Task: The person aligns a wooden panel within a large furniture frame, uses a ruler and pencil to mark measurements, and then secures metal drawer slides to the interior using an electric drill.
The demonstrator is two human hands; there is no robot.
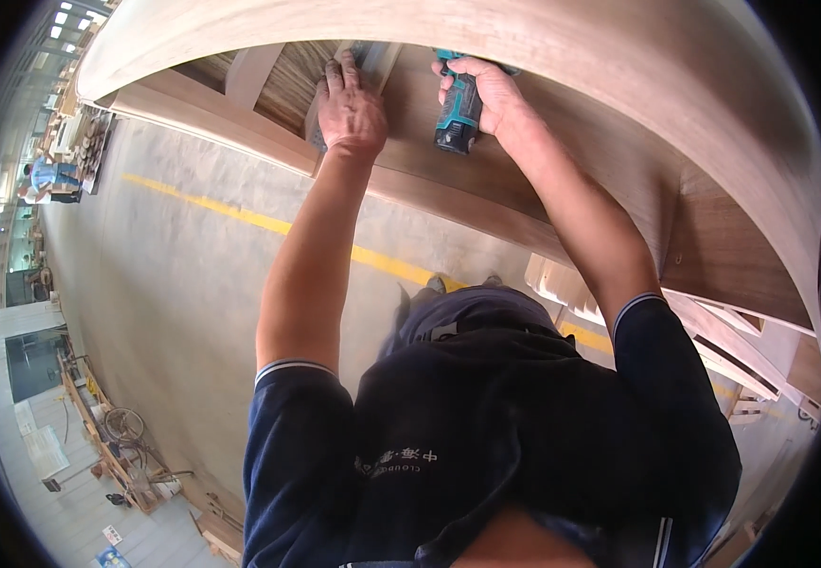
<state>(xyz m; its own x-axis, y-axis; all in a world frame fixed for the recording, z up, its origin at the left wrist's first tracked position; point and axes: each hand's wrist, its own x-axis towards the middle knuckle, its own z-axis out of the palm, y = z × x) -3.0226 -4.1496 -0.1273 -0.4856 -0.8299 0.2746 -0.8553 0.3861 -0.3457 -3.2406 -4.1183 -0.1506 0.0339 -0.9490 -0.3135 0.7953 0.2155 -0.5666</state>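
Note:
In my right hand (488, 93) is a teal and black cordless drill (458, 112), its battery end toward me; its front end is hidden behind the curved wooden edge above. My left hand (352, 115) lies flat with fingers stretched out on the wooden cabinet (429, 175), by a strip of wood (387, 68). To its left is a panel with dark striped grain (299, 83). Both hands reach into the recess under a large pale curved wooden rim (562, 28). Whatever the drill's tip touches cannot be seen.
The cabinet's front rail (467, 204) runs between my body and the recess. Stacked pale wooden parts (562, 284) stand below my right arm. A yellow line (240, 214) crosses the concrete floor. At far left, a person in blue (51, 176) stands by piled timber (95, 151).

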